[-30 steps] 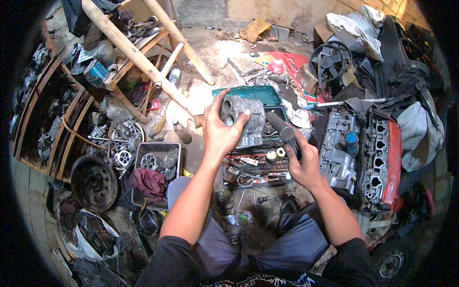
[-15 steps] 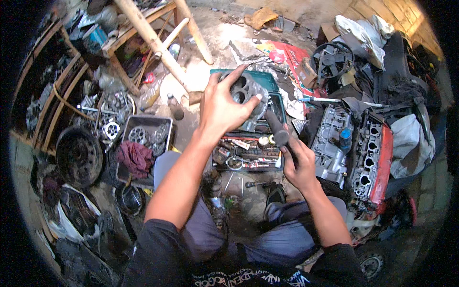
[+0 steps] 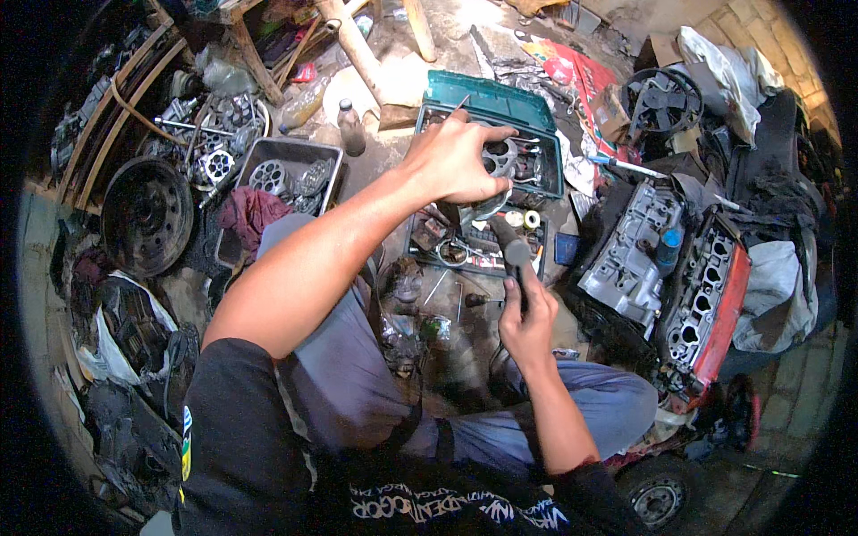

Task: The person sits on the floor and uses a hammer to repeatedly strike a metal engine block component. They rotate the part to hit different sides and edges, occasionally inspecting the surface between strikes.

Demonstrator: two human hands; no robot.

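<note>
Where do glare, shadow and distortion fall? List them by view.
Head view: glare washes out the floor between the wooden legs; head view: shadow darkens the ground between the trouser legs; head view: brickwork bows along the black rim, upper right.

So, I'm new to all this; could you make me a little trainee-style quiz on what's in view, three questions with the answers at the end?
1. Which hand holds the grey metal part with round openings, and which the dark tool?
2. True or false: the maroon cloth is nearer the grey bin than the green toolbox.
3. The can-shaped thing on the silver engine part has a top that is:
a) yellow
b) blue
c) white

Key:
1. The left hand holds the metal part; the right hand holds the tool.
2. True.
3. b
</note>
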